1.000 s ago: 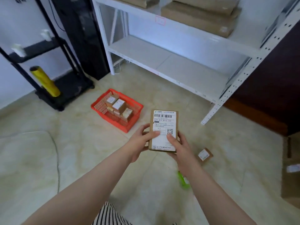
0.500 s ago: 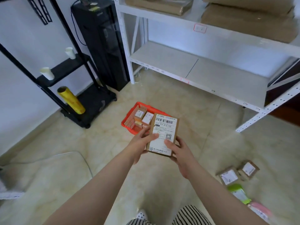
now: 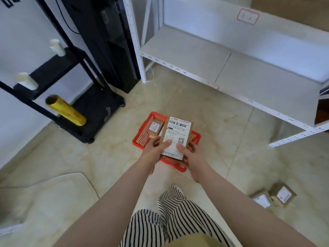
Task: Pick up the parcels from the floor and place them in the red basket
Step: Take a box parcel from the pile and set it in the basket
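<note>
A flat brown parcel (image 3: 178, 134) with a white shipping label is held over the red basket (image 3: 142, 136), label up. My left hand (image 3: 154, 154) grips its lower left edge and my right hand (image 3: 193, 157) its lower right edge, thumbs on the label. The red mesh basket stands on the tiled floor straight ahead; a small brown parcel (image 3: 155, 128) lies inside it, and the held parcel hides much of the interior. Two more small brown parcels (image 3: 283, 194) (image 3: 260, 199) lie on the floor at the lower right.
A white metal shelving unit (image 3: 231, 68) runs along the back and right. A black rack (image 3: 85, 111) holding a yellow film roll (image 3: 65, 110) stands left, beside a tall black cabinet (image 3: 106, 41). Striped trouser legs (image 3: 170, 216) show at the bottom.
The view has moved closer to the basket. The held parcel now sits directly above the basket, which earlier lay ahead and to the left. Both hands keep the same grip.
</note>
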A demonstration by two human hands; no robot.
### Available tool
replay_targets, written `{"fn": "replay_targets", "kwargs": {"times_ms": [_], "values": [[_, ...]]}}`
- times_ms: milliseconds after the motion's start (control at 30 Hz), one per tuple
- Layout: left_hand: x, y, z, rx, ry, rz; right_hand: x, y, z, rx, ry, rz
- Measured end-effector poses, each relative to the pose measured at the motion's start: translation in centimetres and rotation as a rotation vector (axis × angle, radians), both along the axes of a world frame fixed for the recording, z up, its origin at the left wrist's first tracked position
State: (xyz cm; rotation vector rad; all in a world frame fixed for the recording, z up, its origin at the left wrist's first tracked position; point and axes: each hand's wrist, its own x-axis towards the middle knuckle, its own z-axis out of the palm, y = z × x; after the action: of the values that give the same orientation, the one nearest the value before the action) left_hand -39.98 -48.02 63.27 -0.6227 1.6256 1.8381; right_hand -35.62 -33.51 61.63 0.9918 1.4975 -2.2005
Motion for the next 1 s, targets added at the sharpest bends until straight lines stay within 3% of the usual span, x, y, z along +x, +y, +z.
{"fn": "replay_targets", "kwargs": {"times_ms": [200, 500, 700, 1000], "values": [[-7.0, 0.8, -3.1, 0.024, -0.071, -0.027, -6.9, 0.3, -1.3, 0.011, -0.057, -0.054], [-14.7, 2.9, -10.8, 0.036, -0.254, -0.169, -11.8, 0.8, -7.9, -0.049, -0.182, -0.333], [-16.5, 5.2, -21.2, -0.019, -0.394, -0.119, -13.9, 1.3, -19.2, -0.073, -0.285, -0.449], [-17.1, 7.5, -43.0, -0.155, -0.506, -0.038, -15.6, 3.2, -40.1, -0.056, -0.343, -0.430]]}}
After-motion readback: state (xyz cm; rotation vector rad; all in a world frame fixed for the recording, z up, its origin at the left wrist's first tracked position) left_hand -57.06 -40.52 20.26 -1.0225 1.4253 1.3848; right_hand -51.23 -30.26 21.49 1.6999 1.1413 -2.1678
